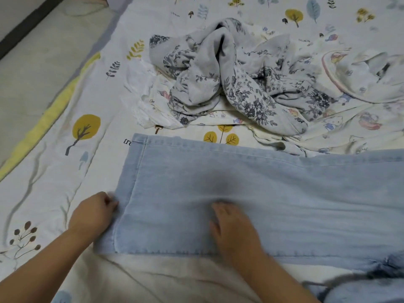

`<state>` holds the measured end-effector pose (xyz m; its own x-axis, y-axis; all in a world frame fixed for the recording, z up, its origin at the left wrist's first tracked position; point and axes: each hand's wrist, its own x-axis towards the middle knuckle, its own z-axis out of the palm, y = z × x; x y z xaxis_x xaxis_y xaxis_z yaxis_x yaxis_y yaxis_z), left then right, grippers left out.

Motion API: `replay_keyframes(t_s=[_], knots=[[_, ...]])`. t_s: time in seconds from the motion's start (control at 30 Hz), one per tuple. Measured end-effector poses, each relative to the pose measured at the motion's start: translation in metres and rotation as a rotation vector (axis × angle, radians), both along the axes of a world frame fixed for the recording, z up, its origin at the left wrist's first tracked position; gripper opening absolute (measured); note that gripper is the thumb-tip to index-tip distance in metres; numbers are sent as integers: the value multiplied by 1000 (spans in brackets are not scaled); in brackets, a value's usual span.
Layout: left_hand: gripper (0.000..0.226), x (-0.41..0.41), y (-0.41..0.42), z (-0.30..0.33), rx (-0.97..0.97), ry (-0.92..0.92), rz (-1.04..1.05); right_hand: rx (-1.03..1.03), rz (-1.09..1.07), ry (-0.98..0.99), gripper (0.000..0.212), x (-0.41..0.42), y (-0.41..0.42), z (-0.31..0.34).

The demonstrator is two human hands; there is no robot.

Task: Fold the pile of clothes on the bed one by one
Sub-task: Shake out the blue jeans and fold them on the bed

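Note:
A pair of light blue jeans [251, 193] lies flat across the bed, its hem end at the left. My left hand [93, 213] pinches the hem edge of the jeans with curled fingers. My right hand [234, 228] rests palm down on the denim with straight fingers, pressing it flat. Behind the jeans sits the pile of clothes [229, 84]: a crumpled grey floral garment on top of white printed pieces.
The bed sheet [65, 149] is white with yellow trees and leaves. The bed's left edge and the floor [32, 62] run along the left. A white cartoon-print garment [360, 84] lies at the right of the pile.

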<state>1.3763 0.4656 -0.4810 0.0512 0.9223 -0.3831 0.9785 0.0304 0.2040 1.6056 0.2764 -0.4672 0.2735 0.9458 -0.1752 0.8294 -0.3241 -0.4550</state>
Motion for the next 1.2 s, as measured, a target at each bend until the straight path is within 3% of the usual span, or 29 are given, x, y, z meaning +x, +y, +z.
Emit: replay_keyframes(t_s=[0.1, 0.2, 0.27, 0.37, 0.43, 0.5, 0.57, 0.67, 0.7, 0.77, 0.87, 0.93, 1.0, 1.07, 1.2], knots=[[30, 16, 11, -2, 37, -147, 152, -157, -124, -79, 40, 24, 4, -8], [37, 34, 35, -4, 41, -255, 275, -79, -229, -98, 36, 42, 15, -12], [41, 46, 43, -7, -1, -260, 251, -53, -316, -101, 44, 61, 34, -9], [32, 61, 46, -11, 24, -259, 156, -198, -375, -171, 63, 97, 67, -13], [30, 63, 49, -15, 136, -289, 92, -313, -349, -240, 60, 116, 89, -16], [26, 61, 51, -17, 251, -328, 74, -407, -296, -307, 44, 125, 107, -18], [22, 57, 53, -18, 345, -351, 85, -318, -348, -331, 32, 130, 119, -19], [15, 59, 56, -15, 441, -362, 123, -16, -499, -213, 25, 131, 126, -24], [10, 62, 57, -14, 440, -342, 123, 23, -496, -164, 29, 126, 125, -27], [34, 70, 52, -15, 435, -270, 51, 0, -411, -141, 47, 104, 115, -34], [54, 80, 20, -20, 455, -245, -303, -125, -265, -256, 65, 57, 87, -46], [66, 79, -5, -29, 280, -116, -576, -245, -153, -250, 65, 34, 68, -57], [84, 72, -15, -43, 96, 80, -715, -346, -74, -214, 64, 25, 57, -65], [81, 68, -15, -54, 34, 191, -733, -390, -24, -205, 64, 29, 55, -65], [65, 82, -18, -44, 29, 223, -672, -351, 56, -95, 50, 48, 55, -36]])
